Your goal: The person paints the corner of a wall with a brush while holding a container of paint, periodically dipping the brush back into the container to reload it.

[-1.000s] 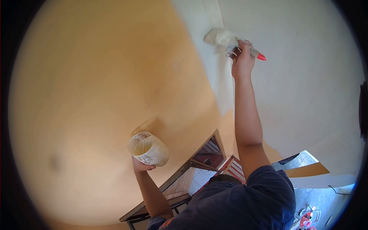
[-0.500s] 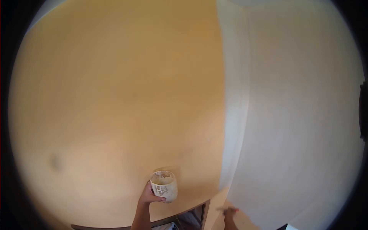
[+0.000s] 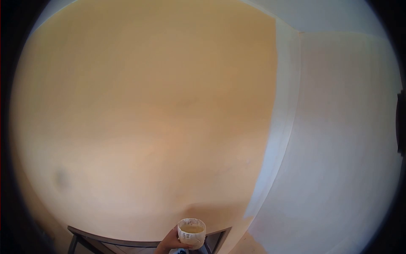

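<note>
A: Your fingers (image 3: 182, 238) wrap the side of the paint cup (image 3: 191, 232), low in view; your left hand (image 3: 171, 244) bears it upright.

B: Handling?

A: Likely light, smeared, slippery, liquid inside; keep it level. Right hand unseen. Orange wall (image 3: 139, 110) sits close behind, door frame (image 3: 105, 242) below.

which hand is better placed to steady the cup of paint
Left. The left hand already grips the cup at the bottom edge of the view, in front of the orange wall. The right hand is out of view.
</note>
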A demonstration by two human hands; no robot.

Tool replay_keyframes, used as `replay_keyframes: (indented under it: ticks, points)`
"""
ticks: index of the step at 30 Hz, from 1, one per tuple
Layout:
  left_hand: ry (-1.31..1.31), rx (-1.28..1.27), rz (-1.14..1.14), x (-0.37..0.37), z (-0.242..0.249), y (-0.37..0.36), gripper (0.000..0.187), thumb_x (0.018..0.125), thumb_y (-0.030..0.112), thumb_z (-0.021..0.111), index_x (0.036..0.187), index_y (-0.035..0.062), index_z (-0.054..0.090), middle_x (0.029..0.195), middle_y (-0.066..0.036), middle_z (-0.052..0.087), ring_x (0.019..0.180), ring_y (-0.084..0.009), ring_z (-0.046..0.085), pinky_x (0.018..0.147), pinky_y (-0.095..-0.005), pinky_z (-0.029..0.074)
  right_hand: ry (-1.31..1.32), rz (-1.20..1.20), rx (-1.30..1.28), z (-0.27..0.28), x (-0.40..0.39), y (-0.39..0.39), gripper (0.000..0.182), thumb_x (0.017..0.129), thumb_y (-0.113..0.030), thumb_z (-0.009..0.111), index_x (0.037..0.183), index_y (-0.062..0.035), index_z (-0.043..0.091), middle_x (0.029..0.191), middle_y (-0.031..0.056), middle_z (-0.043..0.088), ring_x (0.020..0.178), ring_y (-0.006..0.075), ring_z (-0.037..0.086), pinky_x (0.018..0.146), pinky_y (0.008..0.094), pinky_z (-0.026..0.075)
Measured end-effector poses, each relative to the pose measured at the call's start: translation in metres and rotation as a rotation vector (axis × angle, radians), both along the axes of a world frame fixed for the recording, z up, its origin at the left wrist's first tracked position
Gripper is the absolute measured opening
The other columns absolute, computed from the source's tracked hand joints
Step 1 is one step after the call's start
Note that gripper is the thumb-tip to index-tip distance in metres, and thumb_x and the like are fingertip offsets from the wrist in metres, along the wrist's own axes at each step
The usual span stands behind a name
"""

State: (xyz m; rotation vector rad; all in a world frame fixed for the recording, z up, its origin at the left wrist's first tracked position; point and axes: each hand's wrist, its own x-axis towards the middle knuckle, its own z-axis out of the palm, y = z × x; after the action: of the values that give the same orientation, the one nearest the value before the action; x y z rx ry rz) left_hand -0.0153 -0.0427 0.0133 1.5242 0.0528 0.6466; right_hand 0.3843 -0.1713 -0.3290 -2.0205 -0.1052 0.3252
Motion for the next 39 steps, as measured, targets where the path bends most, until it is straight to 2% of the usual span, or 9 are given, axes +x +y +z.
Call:
replay_keyframes:
  ticks: [3, 6, 8, 11, 13, 17, 26, 33, 39]
  points:
    - [0.032, -0.104, -0.013, 0.005, -0.014, -0.001, 0.089, 0.054, 0.005, 0.085, 0.128, 0.0025, 0.036, 0.122, -0.009, 0.052, 0.114, -0.0204, 0.051, 0.096, -0.0361, 0.042, 0.039, 0.042, -0.144, 0.009, -0.016, -0.005, 0.045, 0.082, -0.040, 0.043, 0.095, 0.0007, 0.060, 0.087, 0.0210, 0.063, 0.083, 0.0328, 0.061, 0.072, 0.0426, 0.050]
    - [0.083, -0.074, 0.000, 0.005, -0.041, 0.006, 0.109, 0.057, 0.027, 0.086, 0.139, 0.0075, 0.017, 0.139, -0.014, 0.034, 0.123, -0.0259, 0.040, 0.100, -0.0458, 0.036, 0.099, 0.078, -0.290, 0.015, -0.040, -0.020, 0.049, 0.082, -0.042, 0.042, 0.097, 0.0011, 0.061, 0.090, 0.0226, 0.063, 0.088, 0.0335, 0.062, 0.076, 0.0425, 0.049]
    - [0.116, -0.033, 0.138, -0.001, -0.003, -0.002, 0.089, 0.054, 0.007, 0.085, 0.128, 0.0017, 0.037, 0.122, -0.010, 0.053, 0.114, -0.0209, 0.051, 0.096, -0.0366, 0.041, 0.156, 0.105, -0.392, 0.014, -0.063, -0.037, 0.051, 0.082, -0.043, 0.041, 0.098, 0.0014, 0.061, 0.092, 0.0238, 0.063, 0.091, 0.0339, 0.062, 0.078, 0.0425, 0.049]
    - [0.111, -0.139, 0.114, 0.000, -0.003, 0.007, 0.090, 0.052, 0.011, 0.087, 0.128, 0.0008, 0.039, 0.122, -0.011, 0.054, 0.114, -0.0220, 0.051, 0.097, -0.0373, 0.040, 0.012, 0.287, -0.608, -0.032, -0.061, -0.043, 0.050, 0.084, -0.038, 0.037, 0.097, 0.0033, 0.062, 0.094, 0.0248, 0.063, 0.092, 0.0367, 0.062, 0.083, 0.0431, 0.048]
    - [0.126, -0.150, 0.136, 0.000, 0.002, 0.009, 0.089, 0.050, 0.014, 0.087, 0.126, 0.0002, 0.042, 0.120, -0.012, 0.055, 0.113, -0.0223, 0.052, 0.097, -0.0381, 0.040, -0.020, 0.250, -0.475, 0.014, -0.075, -0.050, 0.046, 0.084, -0.034, 0.037, 0.090, 0.0032, 0.063, 0.091, 0.0249, 0.063, 0.091, 0.0379, 0.061, 0.082, 0.0457, 0.048]
    - [0.098, -0.167, 0.130, -0.015, -0.022, -0.009, 0.090, 0.049, 0.012, 0.086, 0.125, -0.0031, 0.039, 0.117, -0.015, 0.054, 0.108, -0.0262, 0.055, 0.090, -0.0406, 0.046, -0.010, 0.197, -0.561, -0.030, -0.088, -0.080, 0.042, 0.082, -0.030, 0.039, 0.087, 0.0030, 0.064, 0.088, 0.0263, 0.063, 0.090, 0.0394, 0.061, 0.081, 0.0453, 0.049]
    - [0.213, -0.214, 0.082, 0.030, -0.072, 0.029, 0.096, 0.046, 0.012, 0.089, 0.126, -0.0026, 0.039, 0.118, -0.012, 0.055, 0.111, -0.0223, 0.053, 0.096, -0.0368, 0.040, 0.179, 0.104, -0.564, -0.069, -0.075, -0.072, 0.045, 0.076, -0.037, 0.049, 0.085, 0.0039, 0.064, 0.086, 0.0274, 0.063, 0.089, 0.0395, 0.061, 0.078, 0.0436, 0.050]
    - [0.202, -0.151, 0.122, 0.043, -0.063, 0.044, 0.098, 0.042, 0.013, 0.091, 0.125, -0.0011, 0.041, 0.117, -0.010, 0.055, 0.107, -0.0203, 0.055, 0.090, -0.0371, 0.046, 0.151, 0.115, -0.536, -0.079, -0.064, -0.076, 0.045, 0.076, -0.038, 0.050, 0.084, 0.0046, 0.064, 0.085, 0.0277, 0.062, 0.089, 0.0404, 0.061, 0.079, 0.0438, 0.049]
    - [0.214, -0.177, 0.151, 0.032, -0.050, 0.054, 0.100, 0.042, 0.013, 0.090, 0.128, -0.0010, 0.040, 0.126, -0.012, 0.049, 0.115, -0.0199, 0.049, 0.097, -0.0354, 0.039, 0.113, 0.217, -0.411, -0.107, -0.046, -0.078, 0.038, 0.076, -0.033, 0.060, 0.091, 0.0011, 0.059, 0.076, 0.0186, 0.063, 0.063, 0.0292, 0.065, 0.051, 0.0359, 0.055]
